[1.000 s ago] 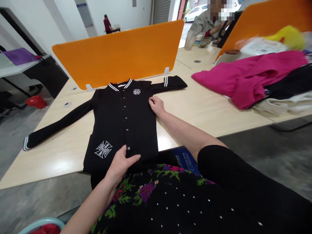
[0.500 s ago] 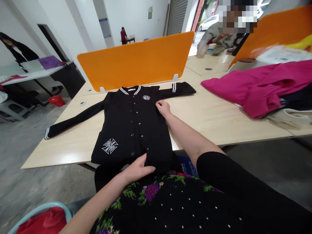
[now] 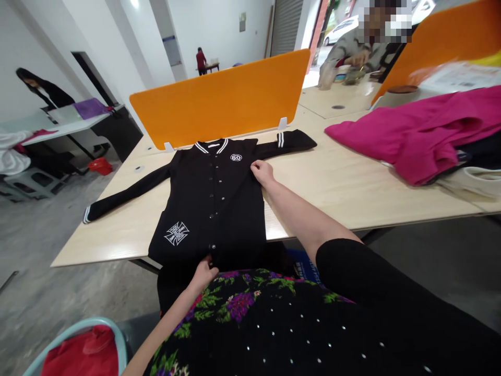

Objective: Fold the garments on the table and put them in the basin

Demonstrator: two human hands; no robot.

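A black jacket with white-striped collar and cuffs lies face up on the wooden table, its sleeves spread to both sides. White emblems mark its chest and lower left front, and snap buttons run down the middle. My right hand pinches the jacket's side just below the right sleeve. At the bottom hem, close to my body, my left hand has its fingers closed on the jacket's front edge; the fingertips are partly hidden. The hem hangs over the table's near edge.
An orange divider stands behind the jacket. Pink clothing is heaped at the right. A light blue basin with red cloth sits low at the left. Across the table, a person handles something; others are farther back.
My left hand has moved left and slightly down along the hem. The right front edge of the jacket has shifted left, narrowing the front. My right hand has stayed at the jacket's side.
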